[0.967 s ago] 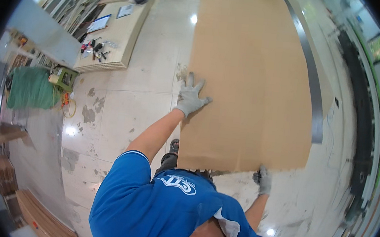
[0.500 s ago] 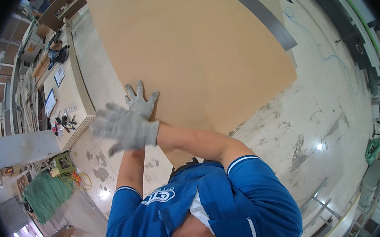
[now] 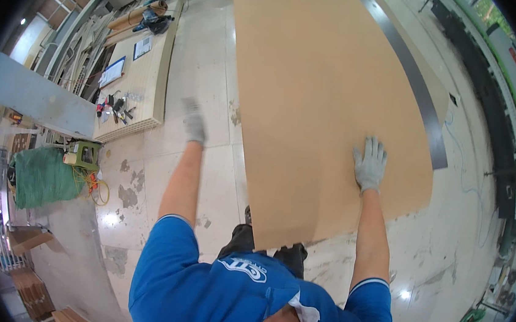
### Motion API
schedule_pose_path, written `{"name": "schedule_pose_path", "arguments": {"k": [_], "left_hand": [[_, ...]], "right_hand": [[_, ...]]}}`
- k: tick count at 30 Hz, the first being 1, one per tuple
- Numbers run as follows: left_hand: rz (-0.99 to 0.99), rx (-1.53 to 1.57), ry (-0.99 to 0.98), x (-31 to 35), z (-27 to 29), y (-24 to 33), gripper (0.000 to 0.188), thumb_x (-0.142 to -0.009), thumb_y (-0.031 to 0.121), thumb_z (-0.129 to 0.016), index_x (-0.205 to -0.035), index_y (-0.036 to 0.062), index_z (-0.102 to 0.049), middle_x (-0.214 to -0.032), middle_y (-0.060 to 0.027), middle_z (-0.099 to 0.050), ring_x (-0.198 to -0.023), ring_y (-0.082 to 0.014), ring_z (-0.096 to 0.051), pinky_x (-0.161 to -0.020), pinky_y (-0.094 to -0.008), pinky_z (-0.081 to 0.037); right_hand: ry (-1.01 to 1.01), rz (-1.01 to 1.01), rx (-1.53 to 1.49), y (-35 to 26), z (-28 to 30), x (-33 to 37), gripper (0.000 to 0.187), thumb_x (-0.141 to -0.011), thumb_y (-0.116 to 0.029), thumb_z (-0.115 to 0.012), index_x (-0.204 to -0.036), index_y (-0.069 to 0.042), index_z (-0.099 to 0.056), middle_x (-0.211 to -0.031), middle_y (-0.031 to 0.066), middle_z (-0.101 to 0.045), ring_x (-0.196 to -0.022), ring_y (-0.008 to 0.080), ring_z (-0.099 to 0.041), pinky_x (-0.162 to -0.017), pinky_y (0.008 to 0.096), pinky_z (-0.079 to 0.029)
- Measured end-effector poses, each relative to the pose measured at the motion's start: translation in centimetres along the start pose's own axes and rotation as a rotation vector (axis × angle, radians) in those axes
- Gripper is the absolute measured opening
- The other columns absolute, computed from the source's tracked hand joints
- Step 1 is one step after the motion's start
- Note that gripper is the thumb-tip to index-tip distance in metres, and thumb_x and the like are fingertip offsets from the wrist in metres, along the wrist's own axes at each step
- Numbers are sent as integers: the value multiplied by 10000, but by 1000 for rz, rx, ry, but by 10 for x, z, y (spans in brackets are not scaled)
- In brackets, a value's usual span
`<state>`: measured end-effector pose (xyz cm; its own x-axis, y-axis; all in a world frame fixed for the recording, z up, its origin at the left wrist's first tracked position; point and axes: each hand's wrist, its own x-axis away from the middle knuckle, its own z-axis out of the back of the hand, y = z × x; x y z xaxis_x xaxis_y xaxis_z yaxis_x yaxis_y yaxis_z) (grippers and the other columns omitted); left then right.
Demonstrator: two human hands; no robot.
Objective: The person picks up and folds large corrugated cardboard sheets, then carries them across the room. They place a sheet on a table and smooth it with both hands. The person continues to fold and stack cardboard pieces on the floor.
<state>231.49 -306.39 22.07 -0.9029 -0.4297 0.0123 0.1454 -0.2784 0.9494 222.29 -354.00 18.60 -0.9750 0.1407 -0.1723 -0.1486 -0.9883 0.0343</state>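
Observation:
A large tan sheet, board or thick paper, lies in front of me, its near end by my legs. My right hand, in a grey work glove, rests flat on its right part with the fingers stretched out. My left hand, gloved the same way, is in the air left of the sheet's left edge, apart from it. Motion blurs its fingers, but they look extended and nothing shows in them. A dark grey strip runs along the sheet's far right edge.
At the left, a pale stacked-panel bench carries clipboards, hand tools and a black bag. Near it stand a green machine and a green cloth. A blue hose lies on the tiled floor at right.
My right hand has swung from across my left arm over to the right and now lies on the sheet. My left hand has lifted off the sheet. The view has turned.

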Motion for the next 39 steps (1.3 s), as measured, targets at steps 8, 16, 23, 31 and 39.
{"name": "schedule_pose_path", "arguments": {"k": [8, 16, 23, 31, 39], "left_hand": [[-457, -1096, -374, 49, -138, 56, 665, -931, 608, -454, -1499, 270, -384, -1587, -171, -252, -1443, -471, -191, -1127, -681, -91], [-775, -1163, -612, 122, -210, 74, 670, -953, 619, -400, -1522, 272, -337, -1600, -160, -231, -1453, -479, -150, -1113, -710, -80], [-1025, -1043, -592, 193, -347, 113, 640, -945, 599, -439, -1478, 247, -420, -1552, -182, -313, -1393, -484, -251, -1092, -706, -134], [-1058, -1099, -685, 277, -522, 187, 734, -930, 582, -469, -1495, 121, -387, -1562, -218, -292, -1407, -505, -238, -1138, -632, -123], [-1048, -1126, -758, 272, -533, 188, 810, -942, 614, -417, -1506, 39, -337, -1582, -227, -246, -1470, -451, -156, -1160, -605, -87]], "right_hand": [[42, -20, -45, -3, 3, 2, 634, -946, -521, -499, -1447, -135, -450, -1519, 100, -413, -1419, 323, -335, -1180, 501, -197], [85, -203, -624, 89, 44, 19, 535, -946, -458, -575, -1341, -98, -560, -1411, 117, -528, -1305, 298, -479, -1089, 411, -374], [408, -724, -1169, 389, 6, 2, 571, -938, -360, -651, -1363, 0, -524, -1347, 170, -578, -1192, 259, -581, -1000, 338, -458], [-79, -871, -799, 587, -184, -31, 952, -832, -538, -709, -1499, 8, -305, -1488, 243, -413, -1388, 357, -397, -1152, 402, -304], [-329, -754, -898, 646, -282, -106, 1215, -701, -627, -773, -1540, 0, -159, -1509, 238, -385, -1384, 400, -387, -1157, 420, -293]]}}
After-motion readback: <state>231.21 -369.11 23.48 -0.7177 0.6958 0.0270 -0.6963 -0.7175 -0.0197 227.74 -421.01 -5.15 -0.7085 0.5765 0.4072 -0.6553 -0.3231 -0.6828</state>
